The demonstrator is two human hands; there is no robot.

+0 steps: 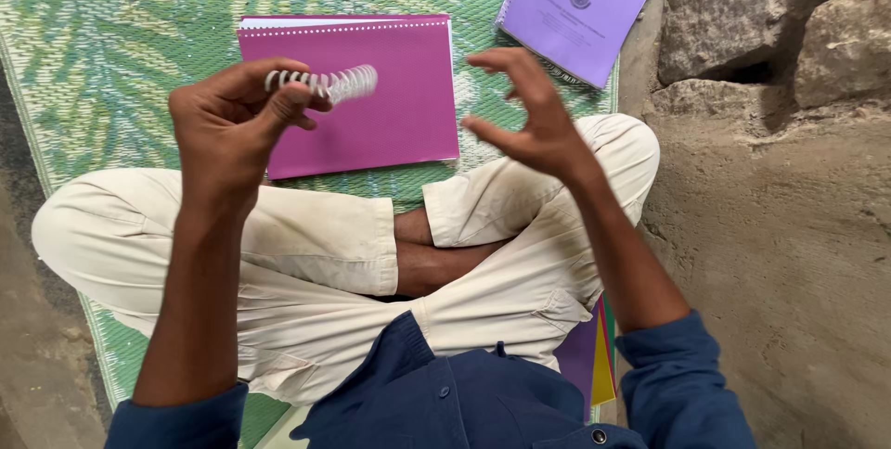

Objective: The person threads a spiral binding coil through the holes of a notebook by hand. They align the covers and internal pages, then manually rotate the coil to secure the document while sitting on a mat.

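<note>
Above the magenta booklet, the left hand pinches a white spiral coil; the right hand hovers, fingers apart. Gripped only at one end, the coil could slip or bend.

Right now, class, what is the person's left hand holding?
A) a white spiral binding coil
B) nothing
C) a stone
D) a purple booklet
A: the left hand pinches a white spiral binding coil above the magenta punched booklet, while the right hand is open and empty.
</note>
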